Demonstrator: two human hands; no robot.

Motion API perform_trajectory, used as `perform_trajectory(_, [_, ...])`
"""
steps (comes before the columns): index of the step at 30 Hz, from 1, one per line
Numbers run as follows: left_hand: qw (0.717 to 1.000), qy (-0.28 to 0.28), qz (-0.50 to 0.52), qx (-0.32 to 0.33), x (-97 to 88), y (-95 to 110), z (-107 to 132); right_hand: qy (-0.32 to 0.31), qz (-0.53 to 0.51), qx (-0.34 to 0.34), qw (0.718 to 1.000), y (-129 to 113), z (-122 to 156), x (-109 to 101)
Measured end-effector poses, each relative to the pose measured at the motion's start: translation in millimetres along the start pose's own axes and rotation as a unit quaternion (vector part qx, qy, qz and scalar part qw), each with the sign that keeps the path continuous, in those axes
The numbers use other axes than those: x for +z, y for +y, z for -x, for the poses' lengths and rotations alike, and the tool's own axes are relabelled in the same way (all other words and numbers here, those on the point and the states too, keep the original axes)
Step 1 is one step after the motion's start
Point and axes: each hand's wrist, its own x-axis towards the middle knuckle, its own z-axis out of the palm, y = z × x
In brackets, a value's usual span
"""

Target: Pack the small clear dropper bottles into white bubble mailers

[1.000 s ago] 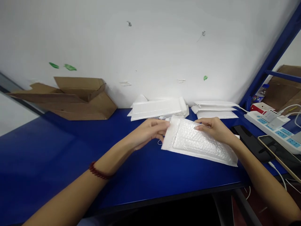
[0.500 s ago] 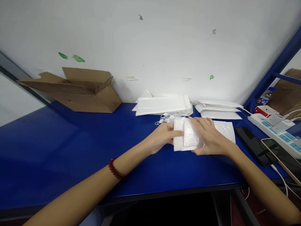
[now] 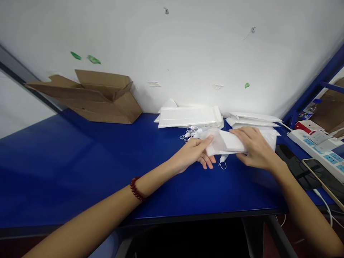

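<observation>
A white bubble mailer (image 3: pixel 228 142) is held a little above the blue table, tilted and partly folded. My left hand (image 3: pixel 197 152) pinches its left end, thumb on top and fingers curled underneath. Around its right part is my right hand (image 3: pixel 252 147), fingers over the far edge and thumb at the near side. Behind and below the mailer lie small white pieces with thin looped cords (image 3: pixel 189 133); another such corded piece (image 3: pixel 223 159) pokes out beneath it. A further white mailer (image 3: pixel 270 138) shows partly behind my right hand.
Flat white mailers (image 3: pixel 188 117) are stacked by the wall, with more mailers (image 3: pixel 255 117) to their right. An open cardboard box (image 3: pixel 107 104) stands at back left. On the right are two phones (image 3: pixel 290 163), a power strip (image 3: pixel 319 150) and cables.
The mailer has tipped and its left end has turned away, with my left thumb now over it. A corded white piece has come into sight below. The view has shifted slightly.
</observation>
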Motion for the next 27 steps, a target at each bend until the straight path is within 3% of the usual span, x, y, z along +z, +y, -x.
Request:
perform_trajectory(3, [0.986, 0.020, -0.139, 0.086, 4.7, -3.9, 3.0, 0.003, 0.028, 0.043, 0.999, 12.0, 1.6, -6.6])
perform_trajectory(6, [0.916, 0.048, -0.363, 0.165, 11.7, -13.5, 4.7, -0.025, 0.052, 0.072, 0.996, 17.9, 2.7, -7.6])
perform_trajectory(8, [0.878, 0.044, -0.448, 0.163, 16.7, -20.5, 4.1, -0.045, 0.062, 0.080, 0.994, 18.8, 3.0, -5.9])
perform_trajectory(11, [0.856, 0.034, -0.494, 0.150, 21.4, -26.6, 2.0, -0.053, 0.063, 0.080, 0.993, 18.0, 3.1, -3.4])
perform_trajectory(15, [0.869, 0.029, -0.464, 0.170, 19.6, -24.3, 1.9, -0.041, 0.064, 0.088, 0.993, 18.0, 2.9, -1.2])
perform_trajectory(18, [0.885, 0.020, -0.443, 0.141, 16.3, -20.9, 4.0, -0.037, 0.077, 0.100, 0.991, 19.0, 2.9, 2.5])
perform_trajectory(23, [0.867, 0.023, -0.482, 0.126, 18.4, -25.6, 3.0, -0.035, 0.110, 0.112, 0.987, 14.5, 1.3, 10.7])
perform_trajectory(27, [0.899, 0.010, -0.421, 0.124, 21.9, -30.0, 0.6, -0.037, 0.129, 0.110, 0.985, 10.3, 0.1, 13.7])
